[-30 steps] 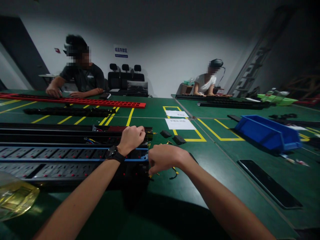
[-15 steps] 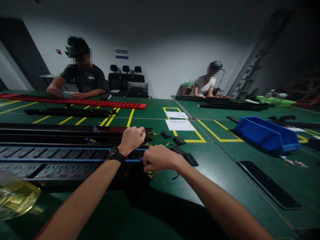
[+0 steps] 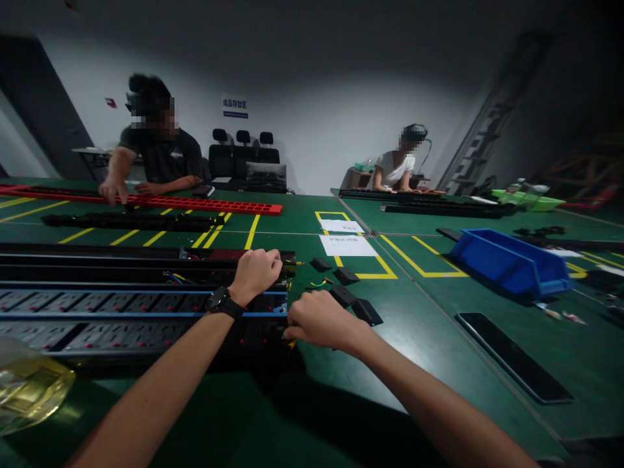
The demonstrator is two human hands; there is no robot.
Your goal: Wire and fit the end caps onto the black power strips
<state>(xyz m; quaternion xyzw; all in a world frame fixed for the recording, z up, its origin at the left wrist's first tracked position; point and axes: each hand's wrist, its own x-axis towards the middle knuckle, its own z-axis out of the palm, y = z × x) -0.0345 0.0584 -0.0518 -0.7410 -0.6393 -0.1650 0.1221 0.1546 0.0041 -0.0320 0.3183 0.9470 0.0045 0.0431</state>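
Observation:
Two long black power strips (image 3: 121, 301) with rows of sockets, red dots and blue edging lie side by side in front of me. My left hand (image 3: 256, 276) is closed over the far edge of their right end, its fingertips out of sight. At that same open end, my right hand (image 3: 324, 318) is closed in a pinch near the lower strip's tip; what is between its fingers is hidden. Several small black end caps (image 3: 344, 296) lie just beyond my right hand. A green-yellow wire (image 3: 320, 283) sticks out beside them.
Black rails (image 3: 97, 260) lie behind the strips. A bottle of yellow liquid (image 3: 34, 387) stands at the near left. To the right are a blue bin (image 3: 511, 263) and a phone (image 3: 511, 357). Two co-workers sit across the green table, one at a red frame (image 3: 209, 203).
My right hand has shifted slightly right and down at the strip's end, and the wire there shows more. My left hand stays in place. A co-worker's hand has moved over the red frame.

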